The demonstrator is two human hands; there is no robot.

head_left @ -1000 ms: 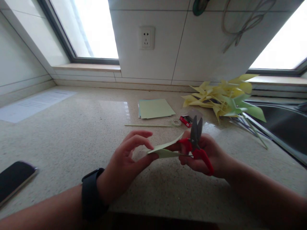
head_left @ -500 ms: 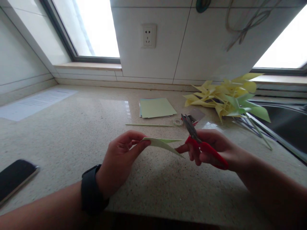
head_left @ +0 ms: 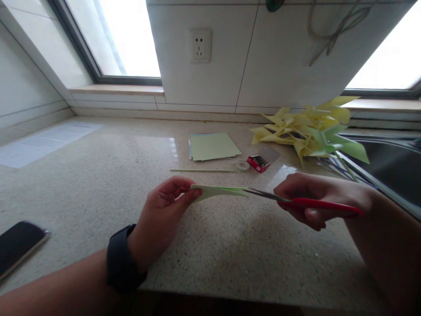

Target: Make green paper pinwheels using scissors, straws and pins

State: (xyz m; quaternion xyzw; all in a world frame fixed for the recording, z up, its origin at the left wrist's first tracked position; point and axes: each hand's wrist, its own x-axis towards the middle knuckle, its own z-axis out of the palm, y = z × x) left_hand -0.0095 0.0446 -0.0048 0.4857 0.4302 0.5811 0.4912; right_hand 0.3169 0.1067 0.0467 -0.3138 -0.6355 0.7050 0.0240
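My left hand (head_left: 162,215) pinches one end of a folded pale green paper (head_left: 215,191) and holds it level above the speckled counter (head_left: 98,184). A black watch (head_left: 121,263) sits on that wrist. My right hand (head_left: 312,199) grips red-handled scissors (head_left: 305,202), lying flat and pointing left. Their blade tips meet the right end of the paper.
Further back lie a stack of green sheets (head_left: 213,146), a thin stick (head_left: 202,170), a small tape roll (head_left: 242,166) and a red box (head_left: 259,160). Yellow and green paper pinwheels (head_left: 312,131) pile beside a dark sink (head_left: 391,169). A phone (head_left: 18,245) rests at left.
My right hand turned the scissors from blades pointing up to lying flat, and brought the tips to the paper's right end. My left hand levelled the paper.
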